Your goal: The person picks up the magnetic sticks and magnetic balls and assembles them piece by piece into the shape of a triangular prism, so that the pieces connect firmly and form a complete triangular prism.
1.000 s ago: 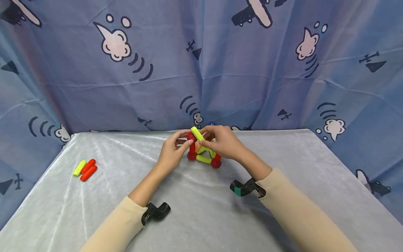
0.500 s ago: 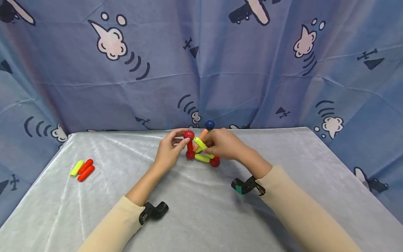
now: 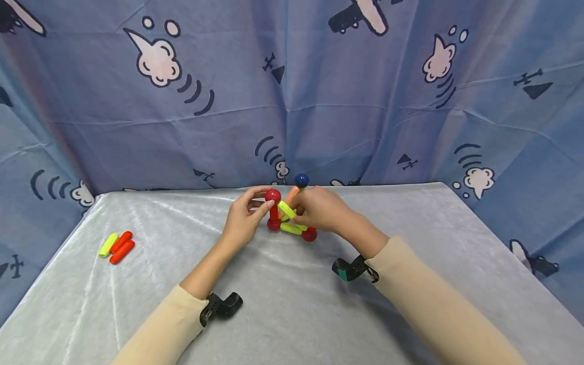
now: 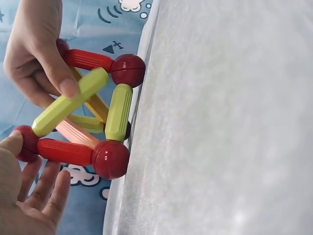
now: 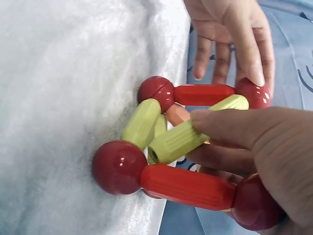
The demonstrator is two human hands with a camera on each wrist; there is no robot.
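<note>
A frame of ribbed rods and balls stands on the table, with upright red rods point(image 5: 188, 186) and a lower yellow-green rod point(image 4: 119, 112) between two red balls point(image 4: 111, 159). My left hand point(image 3: 241, 219) holds the upper left red ball point(image 5: 253, 92) between thumb and fingers. Between the thumb and fingers of my right hand point(image 3: 325, 209) is another yellow-green rod point(image 4: 71, 104). It slants across the frame: its left end meets the upper left ball, while its right end dips inside the right red rod. The right hand hides the upper right ball in the head view.
At the back of the frame, an orange rod point(image 3: 291, 195) leads up to a blue ball point(image 3: 301, 180). Two loose red rods point(image 3: 121, 252) and a yellow-green rod point(image 3: 108, 245) lie on the left of the cloth-covered table point(image 3: 255, 314). A patterned curtain point(image 3: 228, 142) hangs behind.
My right hand has lowered the yellow-green rod from above the upper left ball to a slant beside it. The blue ball has come into fuller view. My left hand stays at the red ball.
</note>
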